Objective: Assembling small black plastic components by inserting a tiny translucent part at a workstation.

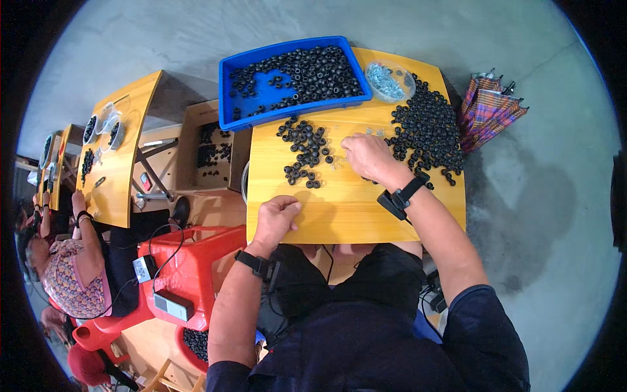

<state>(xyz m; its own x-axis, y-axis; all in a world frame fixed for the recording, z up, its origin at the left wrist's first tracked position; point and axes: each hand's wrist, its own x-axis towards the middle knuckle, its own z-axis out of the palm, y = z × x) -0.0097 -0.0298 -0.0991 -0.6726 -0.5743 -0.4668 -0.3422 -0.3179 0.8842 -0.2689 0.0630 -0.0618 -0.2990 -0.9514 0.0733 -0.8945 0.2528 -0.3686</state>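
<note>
My right hand (369,155) reaches over the middle of the yellow tabletop (424,215), its fingertips pinched together beside tiny clear or silvery pieces (337,163). What it pinches is too small to make out. Near the front edge my left hand (277,219) is closed with curled fingers; anything inside is hidden. Ahead of it lies a loose group of black ring-shaped parts (304,147). A larger heap of such black parts (431,124) covers the right side. Between heap and hand are a few more tiny pieces (374,132).
At the back, a blue tray (297,110) holds many black parts, next to a clear tub (412,83) of small silvery pieces. A plaid umbrella (486,108) stands right of the table. Leftward are a cardboard box (189,140), a red stool (202,261) with devices, and a person (75,274) at another table.
</note>
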